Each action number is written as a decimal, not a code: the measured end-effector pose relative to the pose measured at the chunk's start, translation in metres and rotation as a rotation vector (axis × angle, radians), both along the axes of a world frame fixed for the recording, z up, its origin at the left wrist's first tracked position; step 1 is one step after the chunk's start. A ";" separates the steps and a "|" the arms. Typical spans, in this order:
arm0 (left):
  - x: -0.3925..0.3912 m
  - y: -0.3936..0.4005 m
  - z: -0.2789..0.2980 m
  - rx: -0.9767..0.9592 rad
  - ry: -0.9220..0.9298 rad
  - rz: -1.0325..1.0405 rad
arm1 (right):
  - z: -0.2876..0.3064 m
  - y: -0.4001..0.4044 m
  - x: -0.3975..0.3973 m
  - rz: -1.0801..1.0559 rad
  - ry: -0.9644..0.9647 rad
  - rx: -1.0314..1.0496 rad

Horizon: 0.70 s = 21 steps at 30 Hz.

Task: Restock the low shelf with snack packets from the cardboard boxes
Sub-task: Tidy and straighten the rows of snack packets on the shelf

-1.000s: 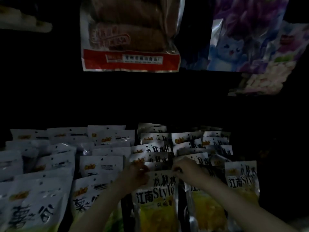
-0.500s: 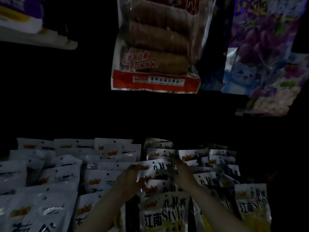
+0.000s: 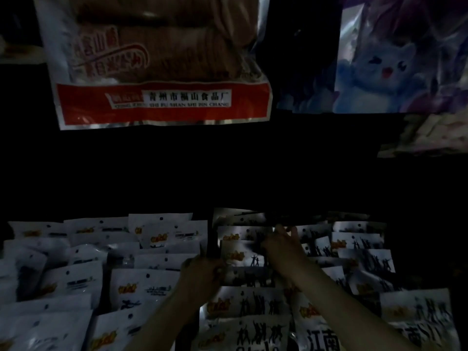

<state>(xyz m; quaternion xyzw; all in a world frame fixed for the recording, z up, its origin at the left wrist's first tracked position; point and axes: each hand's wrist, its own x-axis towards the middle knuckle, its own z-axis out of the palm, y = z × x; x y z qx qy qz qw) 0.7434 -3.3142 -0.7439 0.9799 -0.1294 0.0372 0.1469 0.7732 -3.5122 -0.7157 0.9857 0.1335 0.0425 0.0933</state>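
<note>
Dimly lit, the low shelf shows rows of white snack packets with orange logos and black silhouette figures [image 3: 359,259], standing upright one behind another and overlapping like tiles; the shelf surface itself is hidden beneath them. On the left half stand white plastic packets with orange logos and small dark print [image 3: 141,287], in similar rows reaching back into the dark.

Both forearms come in from the bottom edge. The left hand [image 3: 202,272] sits at the gap between the two groups, its fingers curled at the left edge of a silvery white packet with an orange logo and two small dark figures [image 3: 243,254] in the middle rows; it looks like a grip on that edge, though the darkness keeps the fingertips unclear. The right hand [image 3: 283,247] lies further back, fingers extended and fairly straight, touching the top edges of the packets in the rear rows.

Above, a large clear bag of brown rolls with a red band and white Chinese lettering [image 3: 162,72] hangs over the shelf, and to its right hangs a glossy purple bag printed with a blue cartoon cat [image 3: 385,67]. Cardboard boxes cannot be made out.
</note>
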 end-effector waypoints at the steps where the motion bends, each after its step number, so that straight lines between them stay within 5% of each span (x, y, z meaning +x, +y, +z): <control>1: 0.002 -0.003 -0.005 -0.041 -0.003 0.003 | 0.003 -0.001 -0.001 0.011 0.022 -0.016; 11: 0.031 0.006 -0.032 -0.104 -0.022 -0.185 | -0.007 0.004 0.017 0.074 0.056 0.241; 17: 0.024 0.016 -0.029 -0.061 -0.299 -0.157 | 0.001 0.018 0.014 0.173 0.043 0.610; 21: 0.017 0.023 -0.028 -0.043 -0.376 -0.195 | -0.005 0.019 0.019 0.157 0.067 0.568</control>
